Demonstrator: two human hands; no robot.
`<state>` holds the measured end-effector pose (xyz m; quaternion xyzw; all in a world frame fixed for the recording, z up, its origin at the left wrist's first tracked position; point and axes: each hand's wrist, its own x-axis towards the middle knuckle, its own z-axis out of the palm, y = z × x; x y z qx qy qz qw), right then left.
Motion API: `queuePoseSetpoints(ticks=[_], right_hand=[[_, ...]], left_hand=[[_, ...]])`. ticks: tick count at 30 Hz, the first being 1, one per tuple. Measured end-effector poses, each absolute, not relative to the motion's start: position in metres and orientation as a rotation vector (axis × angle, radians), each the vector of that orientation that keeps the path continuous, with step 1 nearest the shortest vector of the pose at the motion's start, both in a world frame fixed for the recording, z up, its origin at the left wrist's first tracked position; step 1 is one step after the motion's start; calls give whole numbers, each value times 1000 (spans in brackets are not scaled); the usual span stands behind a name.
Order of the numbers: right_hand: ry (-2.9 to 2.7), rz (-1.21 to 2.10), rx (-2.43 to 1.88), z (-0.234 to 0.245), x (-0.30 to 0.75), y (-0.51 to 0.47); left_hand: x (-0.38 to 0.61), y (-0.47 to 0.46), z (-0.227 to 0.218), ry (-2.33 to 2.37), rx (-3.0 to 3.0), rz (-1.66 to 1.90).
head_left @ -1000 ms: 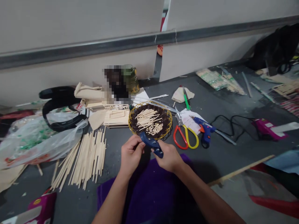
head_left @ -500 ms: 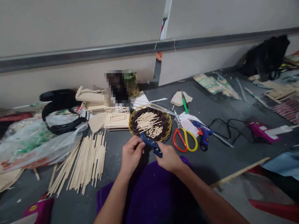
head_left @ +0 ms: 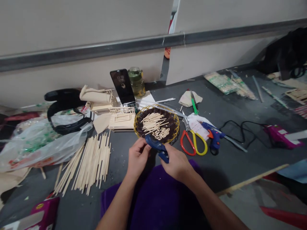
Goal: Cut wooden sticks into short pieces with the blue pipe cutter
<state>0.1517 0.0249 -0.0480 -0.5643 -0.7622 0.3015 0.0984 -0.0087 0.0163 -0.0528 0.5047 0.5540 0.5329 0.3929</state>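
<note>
My right hand [head_left: 177,163] is wrapped around the handles of a blue hand cutter [head_left: 154,142], held in front of the basket's near rim. Fingers pinched together, my left hand [head_left: 138,156] is close against the cutter's far end. Whatever lies between those fingertips is too small to make out. Just beyond both hands is a dark woven basket [head_left: 177,127] with a yellow rim. It contains a heap of thin wooden sticks [head_left: 153,122] and a pile of short cut pieces [head_left: 162,133].
Long sticks [head_left: 92,163] lie at left, near a plastic bag [head_left: 59,147]. Behind are small stick-built models [head_left: 122,121], a phone [head_left: 122,86] and a green jar [head_left: 137,83]. Right of the basket lie scissors [head_left: 194,143], a blue glue gun [head_left: 215,139] and a cord [head_left: 236,134].
The view has shifted a little, so most things appear slightly displaced. Both hands keep nearly the same hold, and the cutter's handles look slightly farther apart.
</note>
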Motion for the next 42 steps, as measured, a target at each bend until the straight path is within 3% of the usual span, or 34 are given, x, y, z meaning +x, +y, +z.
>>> queuePoseSetpoints(ticks=[7, 25, 30, 37, 42], right_hand=[[-2228, 510, -1581, -61, 151, 18], [-2151, 297, -1346, -70, 155, 17], [-2020, 337, -1184, -65, 157, 13], [-1667, 654, -1380, -67, 160, 14], [-1802, 632, -1351, -69, 159, 16]], left_hand=[[-9, 13, -48, 1342, 1231, 1317], [-13, 10, -46, 1258, 1231, 1342], [-15, 12, -46, 1379, 1240, 1402], [-13, 10, -48, 1262, 992, 1351], [-9, 11, -48, 1204, 942, 1350]])
